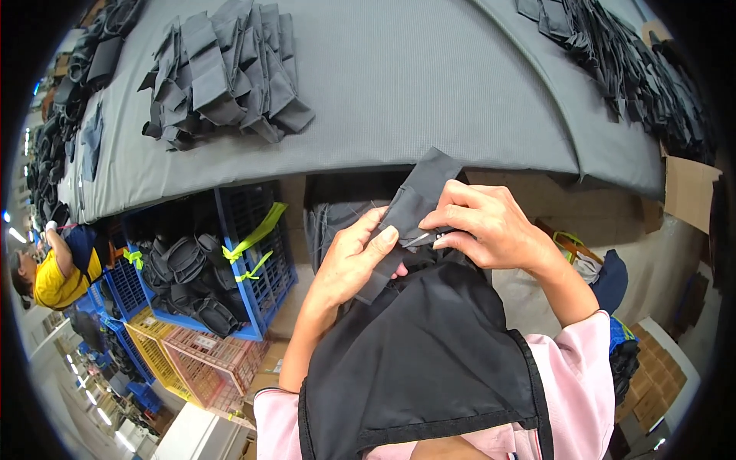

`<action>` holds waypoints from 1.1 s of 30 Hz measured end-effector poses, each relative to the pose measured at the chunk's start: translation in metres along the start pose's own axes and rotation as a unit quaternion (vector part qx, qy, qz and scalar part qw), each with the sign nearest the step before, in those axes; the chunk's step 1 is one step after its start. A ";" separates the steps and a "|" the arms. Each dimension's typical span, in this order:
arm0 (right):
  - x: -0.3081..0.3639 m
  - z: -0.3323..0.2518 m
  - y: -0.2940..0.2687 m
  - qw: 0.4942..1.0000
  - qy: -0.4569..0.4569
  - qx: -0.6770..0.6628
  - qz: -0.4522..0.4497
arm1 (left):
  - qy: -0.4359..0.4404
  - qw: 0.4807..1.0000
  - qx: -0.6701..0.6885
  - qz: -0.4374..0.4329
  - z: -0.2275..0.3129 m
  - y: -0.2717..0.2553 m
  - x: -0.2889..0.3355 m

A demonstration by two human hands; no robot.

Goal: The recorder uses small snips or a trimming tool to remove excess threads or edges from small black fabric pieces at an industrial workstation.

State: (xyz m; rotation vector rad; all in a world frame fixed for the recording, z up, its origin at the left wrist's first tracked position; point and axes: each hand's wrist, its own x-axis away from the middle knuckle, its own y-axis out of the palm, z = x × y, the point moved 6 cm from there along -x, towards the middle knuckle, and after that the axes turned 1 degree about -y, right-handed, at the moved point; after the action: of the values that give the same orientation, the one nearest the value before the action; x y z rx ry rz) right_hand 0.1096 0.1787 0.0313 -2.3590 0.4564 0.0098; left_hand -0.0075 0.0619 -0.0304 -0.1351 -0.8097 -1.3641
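My left hand (351, 259) is closed on a dark grey fabric strip (423, 182), its thumb lying on top. The strip slants over my lap, and its far end reaches the table edge. In my right hand (484, 226) is a small pair of thread snips (418, 240), pinched between thumb and fingers. Their pointed metal blades lie against the strip, close to my left thumb. The handles are mostly hidden by my fingers. Beneath both hands is a black apron (429, 337), with more dark fabric and loose threads beside my left hand.
A grey-covered table (406, 84) spans the far side, holding a pile of grey strips (222, 73) and another strip pile (613, 65) at right. A blue crate (264, 261) of black pieces stands left. Beyond it, a person in yellow (65, 268) works. A cardboard box (690, 192) is at right.
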 end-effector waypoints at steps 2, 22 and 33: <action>-0.001 0.000 0.001 0.999 -0.033 0.001 -0.014 | -0.017 1.000 -0.008 -0.012 0.000 0.000 0.000; 0.024 0.007 -0.012 0.964 0.069 -0.214 0.141 | 0.046 0.999 0.008 0.021 0.009 0.003 -0.003; 0.024 0.001 -0.010 0.944 0.127 0.012 0.303 | 0.122 0.988 0.091 -0.011 0.011 0.012 0.000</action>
State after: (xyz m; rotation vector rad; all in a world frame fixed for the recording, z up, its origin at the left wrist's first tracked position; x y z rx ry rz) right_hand 0.1357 0.1787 0.0341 -2.1138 1.2840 -0.0128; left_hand -0.0017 0.0709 -0.0180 0.1822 -0.7258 -1.2898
